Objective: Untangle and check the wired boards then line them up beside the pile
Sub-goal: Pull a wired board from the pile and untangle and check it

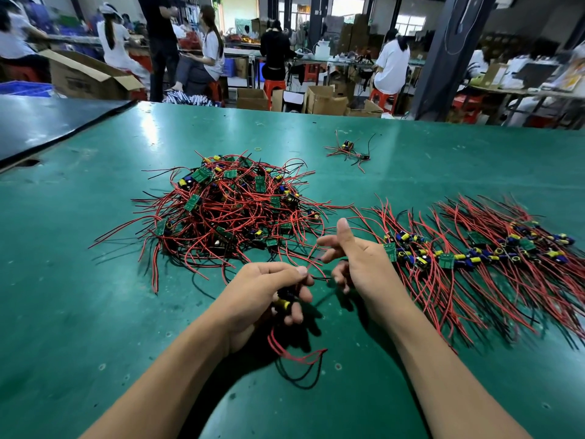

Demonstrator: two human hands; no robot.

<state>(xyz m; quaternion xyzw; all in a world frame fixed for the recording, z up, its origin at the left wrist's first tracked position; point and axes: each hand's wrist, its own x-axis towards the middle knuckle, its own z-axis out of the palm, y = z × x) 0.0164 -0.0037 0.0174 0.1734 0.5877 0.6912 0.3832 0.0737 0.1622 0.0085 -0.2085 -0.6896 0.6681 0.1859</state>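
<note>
Board sat clamped in the left hand, at 5 o'clock from the pile. Right hand, thumb up, touched its leads; grip unclear. Drawing each lead slowly out toward 3 o'clock looked best.

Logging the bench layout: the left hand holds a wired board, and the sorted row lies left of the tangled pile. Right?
No. In the head view the sorted row lies right of the tangled pile, not left. The left hand does hold a wired board.
</note>
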